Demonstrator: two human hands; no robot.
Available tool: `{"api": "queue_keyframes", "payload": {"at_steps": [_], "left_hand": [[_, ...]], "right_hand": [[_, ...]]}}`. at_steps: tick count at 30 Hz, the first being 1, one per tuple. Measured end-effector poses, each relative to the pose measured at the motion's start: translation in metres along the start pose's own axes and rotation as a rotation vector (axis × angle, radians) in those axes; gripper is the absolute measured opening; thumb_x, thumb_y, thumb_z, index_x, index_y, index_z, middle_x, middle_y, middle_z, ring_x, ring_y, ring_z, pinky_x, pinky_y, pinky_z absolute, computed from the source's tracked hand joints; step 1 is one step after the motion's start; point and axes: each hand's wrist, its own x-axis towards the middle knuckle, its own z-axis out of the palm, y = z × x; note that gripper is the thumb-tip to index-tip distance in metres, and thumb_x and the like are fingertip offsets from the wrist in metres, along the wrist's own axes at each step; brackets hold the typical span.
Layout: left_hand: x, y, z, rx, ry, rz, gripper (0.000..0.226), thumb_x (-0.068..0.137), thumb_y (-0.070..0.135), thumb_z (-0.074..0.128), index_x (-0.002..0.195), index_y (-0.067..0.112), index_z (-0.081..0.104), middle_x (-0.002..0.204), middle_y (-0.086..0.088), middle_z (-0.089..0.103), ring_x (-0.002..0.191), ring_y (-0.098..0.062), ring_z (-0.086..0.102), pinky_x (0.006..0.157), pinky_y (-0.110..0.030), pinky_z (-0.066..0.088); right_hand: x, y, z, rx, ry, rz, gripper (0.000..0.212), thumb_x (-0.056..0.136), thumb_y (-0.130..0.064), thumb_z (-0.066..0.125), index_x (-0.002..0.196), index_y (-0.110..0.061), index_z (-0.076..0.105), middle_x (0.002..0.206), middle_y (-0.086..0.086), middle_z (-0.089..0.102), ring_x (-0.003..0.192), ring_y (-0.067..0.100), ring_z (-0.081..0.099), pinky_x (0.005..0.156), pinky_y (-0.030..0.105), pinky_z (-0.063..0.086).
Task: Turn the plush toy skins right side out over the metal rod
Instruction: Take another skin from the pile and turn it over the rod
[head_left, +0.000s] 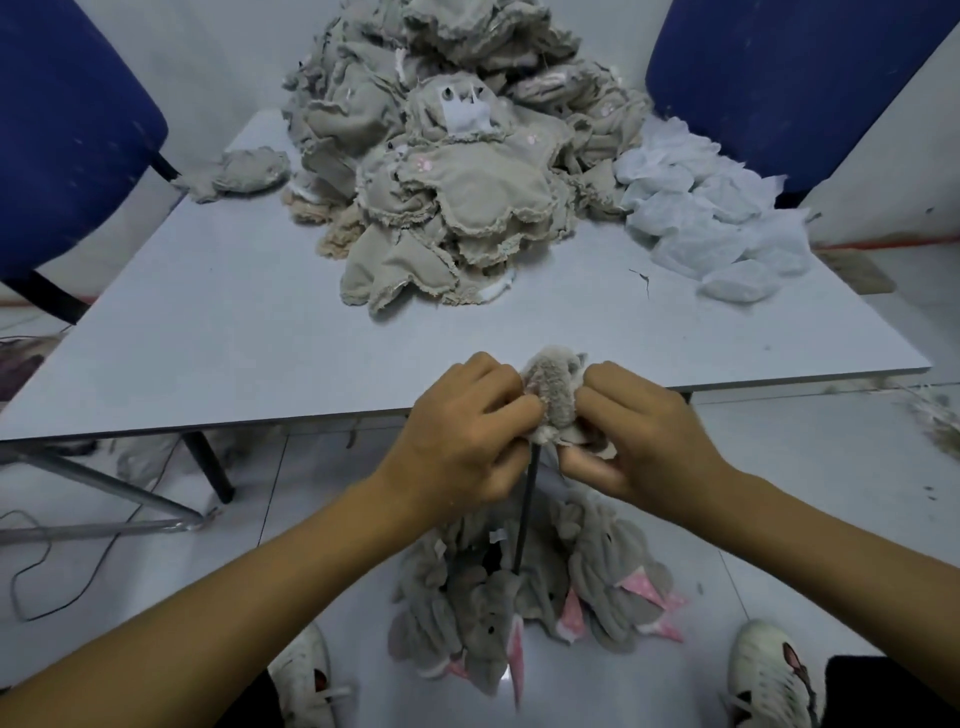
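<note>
Gripping skin (553, 395) w/ both hands, rod (525, 512) below

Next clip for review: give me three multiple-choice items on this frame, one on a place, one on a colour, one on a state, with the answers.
1. Where do the finished skins lie?
A. On the floor between the shoes
B. On the left chair
C. On the table's near edge

2. What colour are the chairs?
A. Red
B. Blue
C. Green

3. How is the skin on the rod held?
A. By the left hand alone
B. By nothing
C. By both hands

Answers:
1. A, the fluffy grey heap lies on the tiles below the hands.
2. B, both seat backs beside the table are blue.
3. C, the left hand and right hand each have a grip on it from their own side.
</note>
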Motion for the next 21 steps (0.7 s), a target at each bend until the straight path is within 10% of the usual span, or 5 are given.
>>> {"api": "queue_keyframes", "payload": {"at_steps": [21], "left_hand": [[-0.026, 0.015, 0.013, -0.118, -0.073, -0.161, 0.011, 0.085, 0.008, 0.061, 0.079, -0.001, 0.061, 0.078, -0.012, 0.055, 0.076, -0.029, 0.045, 0.064, -0.043, 0.042]], "right_hand": [[-0.023, -0.017, 0.021, 0.142, -0.102, 0.214, 0.021, 0.093, -0.019, 0.058, 0.088, 0.001, 0.065, 0.083, 0.011, 0.051, 0.072, 0.026, 0.048, 0.059, 0.042, 0.045]]}}
